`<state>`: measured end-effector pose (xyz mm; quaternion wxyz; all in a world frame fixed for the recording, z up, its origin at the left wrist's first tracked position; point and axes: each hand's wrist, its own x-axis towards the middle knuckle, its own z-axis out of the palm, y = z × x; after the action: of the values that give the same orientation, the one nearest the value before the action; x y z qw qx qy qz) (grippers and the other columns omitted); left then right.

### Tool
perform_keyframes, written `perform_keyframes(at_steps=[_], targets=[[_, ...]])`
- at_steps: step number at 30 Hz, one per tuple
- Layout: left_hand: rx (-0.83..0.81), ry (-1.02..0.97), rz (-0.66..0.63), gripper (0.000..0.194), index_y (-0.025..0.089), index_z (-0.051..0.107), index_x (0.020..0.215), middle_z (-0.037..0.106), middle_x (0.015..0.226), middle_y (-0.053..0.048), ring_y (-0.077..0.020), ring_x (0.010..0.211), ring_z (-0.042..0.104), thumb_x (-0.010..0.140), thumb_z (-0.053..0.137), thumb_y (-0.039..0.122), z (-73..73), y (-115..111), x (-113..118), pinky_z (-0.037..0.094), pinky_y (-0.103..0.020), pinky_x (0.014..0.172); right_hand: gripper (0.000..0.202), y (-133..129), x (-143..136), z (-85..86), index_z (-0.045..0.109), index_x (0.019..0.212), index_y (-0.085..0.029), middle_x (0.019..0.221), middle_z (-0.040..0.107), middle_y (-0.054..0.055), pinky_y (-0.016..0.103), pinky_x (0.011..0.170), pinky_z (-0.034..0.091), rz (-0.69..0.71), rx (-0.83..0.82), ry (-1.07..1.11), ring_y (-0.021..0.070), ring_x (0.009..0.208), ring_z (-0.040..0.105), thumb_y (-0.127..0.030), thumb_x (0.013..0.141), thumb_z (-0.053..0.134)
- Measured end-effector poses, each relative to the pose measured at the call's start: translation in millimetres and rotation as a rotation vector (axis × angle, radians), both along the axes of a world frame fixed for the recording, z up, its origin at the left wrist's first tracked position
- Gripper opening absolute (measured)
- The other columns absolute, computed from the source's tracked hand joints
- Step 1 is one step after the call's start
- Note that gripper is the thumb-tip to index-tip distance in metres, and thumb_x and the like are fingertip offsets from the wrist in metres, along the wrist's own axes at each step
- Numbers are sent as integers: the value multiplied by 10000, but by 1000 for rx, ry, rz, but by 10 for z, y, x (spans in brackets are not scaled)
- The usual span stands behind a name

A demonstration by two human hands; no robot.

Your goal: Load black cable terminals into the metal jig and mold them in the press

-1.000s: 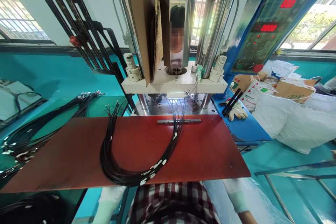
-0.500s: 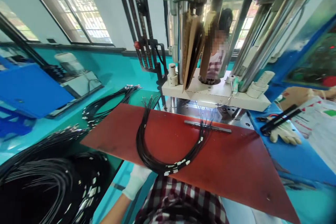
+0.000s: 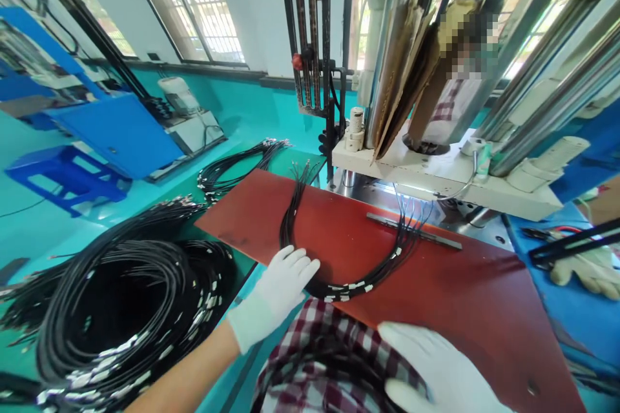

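My left hand (image 3: 285, 277), in a white glove, lies with fingers stretched over the left bend of a black cable bundle (image 3: 289, 216). The bundle forms a U on a reddish-brown board (image 3: 460, 297), its thin wire ends pointing toward the press, and white tags dot its near curve. At the board's near edge, my gloved right hand (image 3: 436, 361) is open, thumb apart from the fingers, beside my checked clothing. More black cables (image 3: 334, 361) lie across my lap, close to the right hand. A narrow metal bar (image 3: 414, 231) rests on the board under the bundle's right wire ends.
A press with a white plate (image 3: 445, 174) and steel columns stands beyond the board. Large coiled cables (image 3: 111, 297) lie at left, with another cable coil (image 3: 237, 168) behind. A blue stool (image 3: 68, 174) is farther left. Used gloves (image 3: 584, 274) and tools lie on the blue surface at right.
My left hand has risen from below the board's edge onto the cable bundle. My right hand has come into view at lower right. The view has turned left.
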<state>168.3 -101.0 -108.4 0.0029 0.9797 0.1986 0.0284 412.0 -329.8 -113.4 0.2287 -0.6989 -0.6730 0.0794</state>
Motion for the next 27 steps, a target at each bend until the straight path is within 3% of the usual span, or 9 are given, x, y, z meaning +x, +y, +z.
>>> perform_keyframes(at_steps=[5, 9, 11, 14, 16, 18, 21, 23, 27], targets=[[-33, 9, -138, 40, 184, 615, 881, 628, 921, -54, -238, 921, 566, 874, 580, 165, 159, 216, 124, 463, -434, 911, 660, 1023, -444, 90, 562, 1364, -156, 1318, 633, 155, 507, 1019, 447, 180, -28, -193, 354, 1197, 589, -451, 802, 742], [-312, -453, -45, 283, 236, 638, 1139, 628, 1187, -80, -264, 1219, 526, 877, 559, 166, 426, 295, -49, 312, -512, 1165, 285, 1418, -547, 178, 633, 1046, -175, 814, 716, 48, 334, 678, 420, 150, -152, -172, 215, 731, 675, -432, 982, 527], [-606, -850, 225, 472, 254, 531, 1328, 558, 1363, -99, -276, 1340, 468, 864, 618, 246, 429, 421, -55, 337, -475, 1174, 293, 1442, -505, 178, 608, 944, -180, 756, 695, 27, 311, 638, 369, 122, -141, -112, 194, 695, 660, -434, 1008, 476], [-1338, -1182, 668, 438, 167, 542, 1255, 668, 1135, -144, -283, 1116, 647, 898, 606, 411, 262, 726, 147, 527, -437, 970, 266, 1413, -449, 128, 597, 947, -182, 756, 697, 24, 298, 644, 363, 138, -152, -92, 191, 706, 660, -421, 1003, 495], [-1842, -1116, 708, 428, 84, 578, 1142, 680, 861, -138, -254, 841, 707, 961, 490, 462, 140, 943, 363, 586, -391, 753, 280, 1392, -435, 74, 607, 948, -177, 776, 704, 38, 302, 672, 396, 221, -195, -134, 197, 715, 664, -428, 1001, 494], [-2038, -1156, 597, 379, 66, 587, 1051, 581, 627, -39, -140, 549, 621, 1021, 371, 377, 91, 1102, 552, 521, -245, 529, 363, 1359, -410, 30, 626, 1041, -170, 881, 717, 65, 333, 748, 453, 304, -163, -122, 223, 800, 671, -515, 938, 576], [-1949, -1360, 463, 270, 127, 547, 891, 308, 469, 98, -35, 320, 301, 1031, 334, 216, 220, 1130, 668, 254, -142, 341, 752, 1242, -282, 41, 545, 1323, -163, 1220, 653, 132, 435, 987, 462, 304, 53, 34, 287, 1125, 603, -645, 771, 713], [-1810, -1405, 403, 191, 153, 525, 868, 262, 474, 112, -35, 318, 252, 1007, 430, 244, 428, 976, 628, 207, -158, 331, 726, 1128, -140, 129, 508, 1384, -168, 1355, 575, 148, 461, 1087, 416, 201, 143, 134, 289, 1262, 524, -590, 822, 690], [-968, -1178, 385, 209, 195, 520, 1031, 415, 531, 83, -79, 399, 415, 989, 465, 393, 937, 403, 511, 348, -194, 428, 468, 936, 109, 526, 548, 1340, -208, 1384, 555, 128, 469, 1107, 428, 19, 125, 416, 256, 1270, 537, -454, 943, 562]])
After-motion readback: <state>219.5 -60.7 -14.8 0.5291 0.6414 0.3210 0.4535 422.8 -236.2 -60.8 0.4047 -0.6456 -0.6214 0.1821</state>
